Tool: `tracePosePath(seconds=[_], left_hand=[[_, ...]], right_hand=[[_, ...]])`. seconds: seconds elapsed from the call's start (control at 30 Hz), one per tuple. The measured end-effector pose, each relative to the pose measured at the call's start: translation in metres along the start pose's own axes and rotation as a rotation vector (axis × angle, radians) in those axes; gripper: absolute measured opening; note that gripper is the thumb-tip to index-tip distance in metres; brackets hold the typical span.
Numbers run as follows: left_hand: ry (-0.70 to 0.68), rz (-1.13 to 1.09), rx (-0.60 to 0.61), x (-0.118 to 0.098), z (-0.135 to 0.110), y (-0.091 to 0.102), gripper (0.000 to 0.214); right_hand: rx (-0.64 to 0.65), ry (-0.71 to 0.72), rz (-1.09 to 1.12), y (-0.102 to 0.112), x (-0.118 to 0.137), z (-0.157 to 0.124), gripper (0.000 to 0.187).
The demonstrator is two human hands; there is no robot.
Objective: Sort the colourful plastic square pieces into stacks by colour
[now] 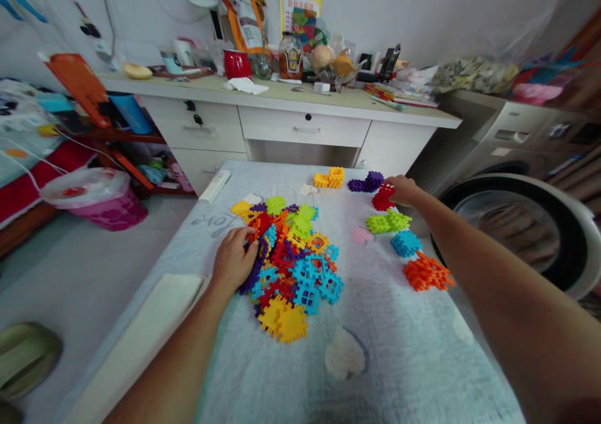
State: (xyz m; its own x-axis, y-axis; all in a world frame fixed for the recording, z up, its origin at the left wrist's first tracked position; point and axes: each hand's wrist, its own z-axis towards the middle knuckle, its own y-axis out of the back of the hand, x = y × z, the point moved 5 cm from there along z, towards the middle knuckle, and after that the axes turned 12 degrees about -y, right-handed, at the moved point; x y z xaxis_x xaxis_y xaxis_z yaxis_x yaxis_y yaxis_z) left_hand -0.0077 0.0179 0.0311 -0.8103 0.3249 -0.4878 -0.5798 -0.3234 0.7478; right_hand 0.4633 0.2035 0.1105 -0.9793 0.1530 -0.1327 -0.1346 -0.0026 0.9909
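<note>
My left hand point(233, 260) rests at the left edge of a mixed pile of plastic interlocking building pieces, thumb and fingers apart and touching the purple pieces point(253, 272) and red pieces point(259, 225). Flat yellow pieces point(283, 320) and blue pieces point(307, 281) lie at the near side of this pile. Over at the table's right edge, my right hand point(402, 190) has its fingers closed on a small stack of red interlocking pieces point(384, 197). Near it are groups sorted by colour: purple point(366, 182), yellow point(330, 178), green point(388, 222), blue point(406, 243) and orange point(427, 272).
A pale cloth with hearts covers the table point(394, 349). Behind it stands a white cabinet point(305, 126) with jars and bags on top. To the right is a washing machine point(511, 136) with its round door open; a pink bin point(101, 201) stands left on the floor.
</note>
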Motion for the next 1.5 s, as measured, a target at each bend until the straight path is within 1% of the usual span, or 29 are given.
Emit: tracePosePath(seconds=[0.1, 0.27, 0.37, 0.43, 0.5, 0.57, 0.63, 0.67, 0.73, 0.77, 0.83, 0.9, 0.97, 1.03, 1.13, 1.2, 1.23, 1.3, 1.37, 1.43, 1.5], left_hand=[[-0.003, -0.003, 0.001, 0.000, 0.000, 0.000, 0.032], [-0.001, -0.006, 0.000, -0.001, 0.000, 0.000, 0.032], [0.001, -0.003, 0.003, -0.001, 0.000, 0.000, 0.032], [0.003, -0.001, 0.006, -0.001, 0.000, 0.000, 0.032], [0.005, 0.001, 0.004, -0.002, 0.000, 0.000, 0.032], [0.007, 0.000, -0.001, -0.002, 0.000, 0.000, 0.031], [0.005, -0.005, -0.004, -0.002, 0.000, 0.001, 0.030], [0.004, -0.009, -0.005, -0.003, 0.000, 0.001, 0.030], [0.001, -0.017, -0.007, -0.003, 0.000, 0.001, 0.030], [0.000, -0.018, -0.007, -0.004, 0.000, 0.001, 0.030], [0.001, -0.018, -0.008, -0.004, 0.000, 0.001, 0.031], [0.007, -0.017, -0.010, -0.004, 0.000, 0.001, 0.031], [0.014, -0.016, -0.011, -0.004, -0.001, 0.001, 0.030], [0.020, -0.016, -0.010, -0.004, -0.001, 0.002, 0.030], [0.025, -0.015, -0.007, -0.004, -0.002, 0.002, 0.030], [0.026, -0.013, -0.007, -0.003, -0.002, 0.002, 0.030], [0.024, -0.012, -0.007, -0.003, -0.002, 0.002, 0.030], [0.019, -0.010, -0.005, -0.003, -0.002, 0.002, 0.030], [0.016, -0.009, -0.005, -0.003, -0.002, 0.002, 0.029], [0.017, -0.007, -0.008, -0.002, -0.002, 0.002, 0.029], [0.015, -0.007, -0.015, -0.003, -0.002, 0.002, 0.028]], right_hand=[[0.070, 0.000, -0.062, -0.004, -0.006, 0.004, 0.050], [0.091, 0.010, -0.077, -0.008, -0.004, 0.007, 0.054], [0.069, -0.009, -0.052, -0.011, -0.003, 0.005, 0.054], [0.048, -0.028, -0.040, -0.011, -0.004, 0.003, 0.059], [0.020, -0.052, -0.039, -0.007, -0.003, -0.001, 0.064], [-0.026, -0.057, -0.029, 0.004, 0.002, -0.005, 0.066], [-0.077, -0.015, 0.008, 0.018, 0.017, -0.013, 0.064], [-0.091, 0.034, 0.038, 0.024, 0.029, -0.019, 0.060], [-0.083, 0.164, 0.123, 0.034, 0.059, -0.035, 0.052], [-0.053, 0.245, 0.174, 0.035, 0.077, -0.045, 0.048], [0.029, 0.354, 0.300, 0.032, 0.113, -0.068, 0.044], [0.105, 0.411, 0.395, 0.021, 0.147, -0.090, 0.040], [0.119, 0.439, 0.449, 0.007, 0.176, -0.107, 0.038], [0.091, 0.405, 0.472, -0.006, 0.197, -0.114, 0.042], [0.068, 0.265, 0.470, -0.023, 0.215, -0.110, 0.050], [0.092, 0.190, 0.457, -0.030, 0.221, -0.105, 0.053], [0.108, 0.178, 0.453, -0.032, 0.223, -0.103, 0.054], [0.122, 0.187, 0.451, -0.033, 0.227, -0.100, 0.058], [0.106, 0.212, 0.457, -0.031, 0.229, -0.101, 0.062], [0.074, 0.227, 0.467, -0.028, 0.227, -0.102, 0.058], [0.036, 0.232, 0.493, -0.026, 0.224, -0.102, 0.051]])
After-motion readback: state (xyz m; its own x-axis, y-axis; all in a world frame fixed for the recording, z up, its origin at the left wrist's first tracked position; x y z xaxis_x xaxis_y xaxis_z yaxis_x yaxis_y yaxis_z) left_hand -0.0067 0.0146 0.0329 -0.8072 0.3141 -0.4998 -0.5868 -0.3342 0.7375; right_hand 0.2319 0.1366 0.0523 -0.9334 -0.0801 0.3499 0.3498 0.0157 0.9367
